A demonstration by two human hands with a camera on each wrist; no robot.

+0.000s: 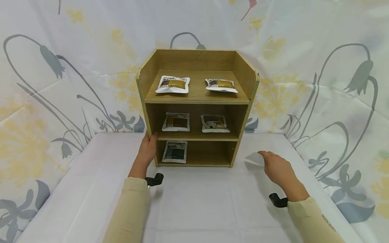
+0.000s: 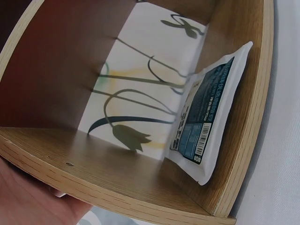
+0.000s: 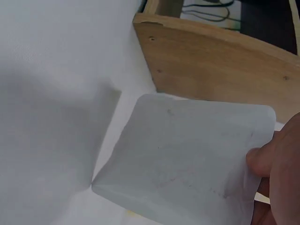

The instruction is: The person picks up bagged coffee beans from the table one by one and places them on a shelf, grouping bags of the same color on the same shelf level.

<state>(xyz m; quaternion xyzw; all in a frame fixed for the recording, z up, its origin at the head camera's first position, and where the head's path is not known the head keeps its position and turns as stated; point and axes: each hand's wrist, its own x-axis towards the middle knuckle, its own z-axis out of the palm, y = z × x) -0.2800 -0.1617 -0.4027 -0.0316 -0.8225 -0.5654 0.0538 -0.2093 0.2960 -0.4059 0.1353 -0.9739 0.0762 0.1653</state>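
Observation:
A small wooden shelf (image 1: 194,101) with three tiers stands at the back of the table. My left hand (image 1: 148,148) holds its left side panel near the bottom tier, thumb at the front edge. In that tier a packet with a dark teal label (image 1: 175,152) leans on the left; the left wrist view shows the same packet (image 2: 201,117) close up. Right of the shelf, my right hand (image 1: 278,168) pinches a flat white packet (image 3: 187,159) by one edge, its plain side toward the right wrist camera. One corner of it points down at the white cloth.
Two packets with yellow-brown labels, left (image 1: 173,84) and right (image 1: 222,85), lie on the top tier. The middle tier holds two more, one left (image 1: 177,122) and one right (image 1: 214,123). A white cloth (image 1: 194,202) covers the table; a flower-print curtain (image 1: 91,67) hangs behind.

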